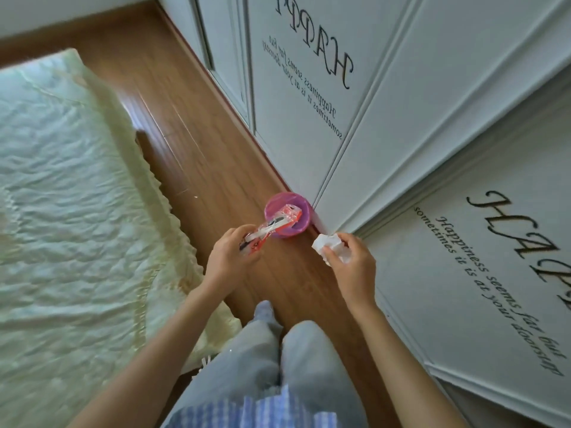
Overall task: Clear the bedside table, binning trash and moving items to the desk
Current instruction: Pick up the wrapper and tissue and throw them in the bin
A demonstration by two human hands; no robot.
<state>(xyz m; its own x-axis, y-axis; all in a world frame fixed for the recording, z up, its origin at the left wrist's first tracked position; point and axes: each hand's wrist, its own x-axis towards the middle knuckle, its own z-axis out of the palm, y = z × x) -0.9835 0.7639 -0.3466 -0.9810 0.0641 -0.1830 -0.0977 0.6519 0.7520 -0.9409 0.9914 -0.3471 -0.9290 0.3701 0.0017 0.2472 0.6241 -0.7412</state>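
Your left hand (230, 253) gripped one end of a red-and-clear plastic wrapper (272, 225), fingers curled round it. The wrapper's long axis ran from your hand up and to the right, and its far end pointed into the mouth of the pink bin (301, 222), reaching over the rim. The bin stood on the wooden floor (173, 125), touching the base of the white wardrobe (386, 118).

Your right hand (352, 261) held a crumpled white tissue (327, 244), thumb and fingers pinching it. The tissue was just right of the bin, above the floor beside the wardrobe base, and apart from the bin rim.

The bed (61, 180), with its pale green cover, lay to your left. Your legs in light grey trousers (262, 366) stood between the bed and the wardrobe.
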